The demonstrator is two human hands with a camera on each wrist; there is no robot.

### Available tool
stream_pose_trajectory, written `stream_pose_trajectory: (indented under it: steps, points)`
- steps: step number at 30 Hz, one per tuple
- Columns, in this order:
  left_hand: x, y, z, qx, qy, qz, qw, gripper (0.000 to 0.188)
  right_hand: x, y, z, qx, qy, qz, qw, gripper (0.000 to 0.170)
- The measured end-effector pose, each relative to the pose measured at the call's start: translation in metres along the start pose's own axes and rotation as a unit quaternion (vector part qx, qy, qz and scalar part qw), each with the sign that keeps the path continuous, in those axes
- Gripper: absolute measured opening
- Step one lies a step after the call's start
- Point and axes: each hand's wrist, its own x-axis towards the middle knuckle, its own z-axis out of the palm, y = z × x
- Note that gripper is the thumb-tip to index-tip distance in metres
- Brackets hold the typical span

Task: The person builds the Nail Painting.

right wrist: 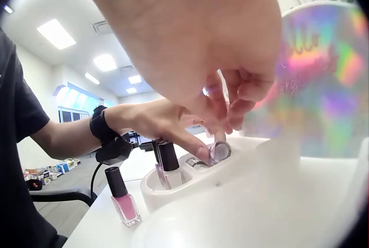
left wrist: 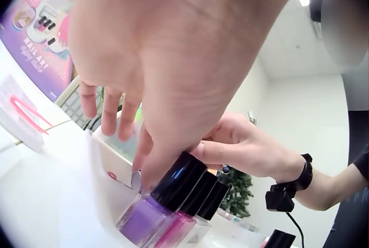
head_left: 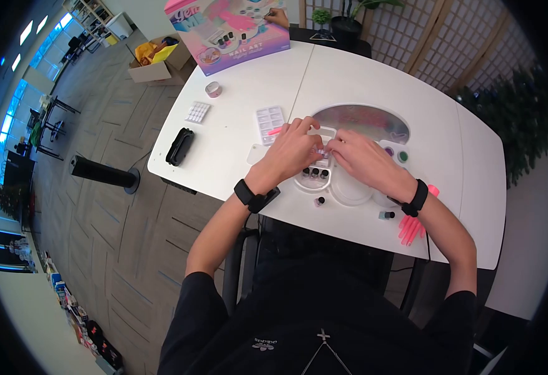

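Note:
Both hands meet over the small compartments of a white nail-art station (head_left: 352, 190). Between its thumb and a finger, my left hand (head_left: 296, 147) pinches a small round clear pot (right wrist: 221, 151), low over a compartment. My right hand (head_left: 365, 159) is right beside it, fingers curled and fingertips close above the pot; I cannot tell whether they pinch anything. Black-capped polish bottles stand in the front holder, including a purple bottle (left wrist: 144, 220) near my left thumb. A pink polish bottle (right wrist: 124, 199) stands on the table just outside the station.
Behind the station rises a shiny curved panel (head_left: 361, 122). To the left are a compartment tray (head_left: 270, 122) with pink tweezers, a black case (head_left: 179, 146) and a printed box (head_left: 233, 37). Pink plastic fingers (head_left: 411, 230) and a teal bottle (head_left: 386, 215) lie at the right front.

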Motion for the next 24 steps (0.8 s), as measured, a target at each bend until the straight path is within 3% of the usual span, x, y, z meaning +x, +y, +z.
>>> stream_pose_trajectory:
  steps: [7,24]
  points:
    - [0.008,0.004,-0.004,0.011,-0.030,0.015,0.999,0.019,0.000,0.002,0.007,-0.039,-0.039,-0.017,0.998,0.025]
    - [0.011,-0.001,-0.004,0.034,-0.033,0.050,0.998,0.010,0.003,0.002,0.013,-0.068,-0.029,-0.029,0.997,0.019]
